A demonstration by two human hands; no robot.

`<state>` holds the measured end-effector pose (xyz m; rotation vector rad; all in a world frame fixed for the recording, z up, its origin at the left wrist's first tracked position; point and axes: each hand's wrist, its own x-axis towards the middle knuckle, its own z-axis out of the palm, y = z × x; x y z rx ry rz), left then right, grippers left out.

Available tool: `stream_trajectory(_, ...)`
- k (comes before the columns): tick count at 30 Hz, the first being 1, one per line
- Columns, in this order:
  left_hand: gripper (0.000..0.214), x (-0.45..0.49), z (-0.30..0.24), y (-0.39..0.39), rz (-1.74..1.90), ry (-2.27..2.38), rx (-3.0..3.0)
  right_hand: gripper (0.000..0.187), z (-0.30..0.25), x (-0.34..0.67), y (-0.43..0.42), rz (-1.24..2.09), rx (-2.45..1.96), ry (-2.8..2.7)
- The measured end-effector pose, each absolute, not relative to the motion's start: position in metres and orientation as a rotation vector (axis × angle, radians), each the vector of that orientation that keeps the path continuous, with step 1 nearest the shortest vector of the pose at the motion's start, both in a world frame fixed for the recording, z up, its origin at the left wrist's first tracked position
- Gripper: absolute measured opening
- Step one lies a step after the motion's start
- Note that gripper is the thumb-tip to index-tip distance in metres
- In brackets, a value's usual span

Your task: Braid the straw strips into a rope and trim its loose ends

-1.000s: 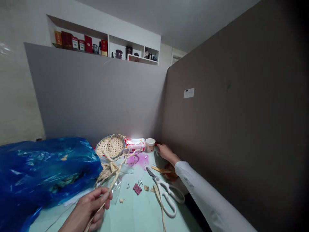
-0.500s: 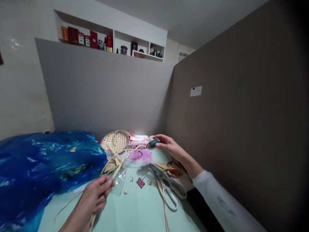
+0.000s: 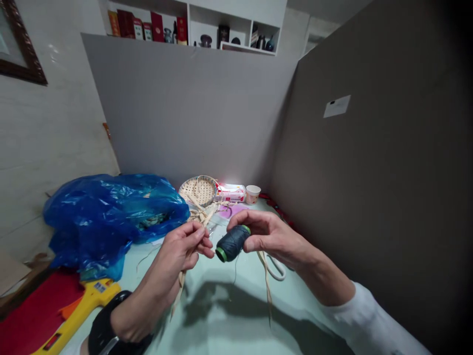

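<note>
Between the thumb and fingers of my right hand [image 3: 264, 234] is a spool of dark thread [image 3: 232, 243] with green ends, tilted over the table. A loose thread end hangs from it. My left hand [image 3: 188, 244] is closed on a pale raffia strip [image 3: 180, 288], whose tail dangles below the fist while the upper part runs on towards a tangle of raffia [image 3: 199, 214]. The spool's lower end is close to my left fingertips. Behind my right hand, the white handle of the scissors [image 3: 276, 270] shows in part, and another raffia strip [image 3: 266, 286] lies beside it.
A blue plastic bag [image 3: 118, 212] bulges on the left, with a yellow glue gun [image 3: 83, 310] in front. At the back stand a woven basket [image 3: 197, 191], a red-and-white packet [image 3: 232, 192] and a paper cup [image 3: 253, 194]. Grey partitions [image 3: 207, 113] enclose the table.
My right hand has brought the spool from the back of the table nearer, beside my left hand. The left hand keeps its hold on the raffia. The view has tilted down and turned left.
</note>
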<state>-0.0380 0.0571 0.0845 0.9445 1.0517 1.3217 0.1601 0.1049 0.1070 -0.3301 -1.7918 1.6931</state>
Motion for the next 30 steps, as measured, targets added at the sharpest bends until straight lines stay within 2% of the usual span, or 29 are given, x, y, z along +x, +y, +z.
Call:
stream_trajectory(4,0.009,-0.029,0.08,0.052,1.268,1.062,0.902,0.022,0.107,0.156,0.103,1.629,-0.349,-1.801)
stream_trajectory(8,0.023,-0.018,0.072,0.047,1.173,1.067,0.867,0.018,0.104,0.151,0.1,1.618,-0.406,-1.81)
stream_trajectory(11,0.014,-0.013,0.067,0.045,1.152,1.068,0.869,0.016,0.103,0.149,0.099,1.632,-0.378,-1.809)
stream_trajectory(20,0.012,-0.019,0.062,0.048,1.133,0.989,0.869,0.023,0.1,0.158,0.111,1.622,-0.472,-1.7)
stream_trajectory(30,0.014,-0.022,0.059,0.051,1.21,1.033,0.855,0.022,0.101,0.152,0.107,1.74,-0.422,-1.591)
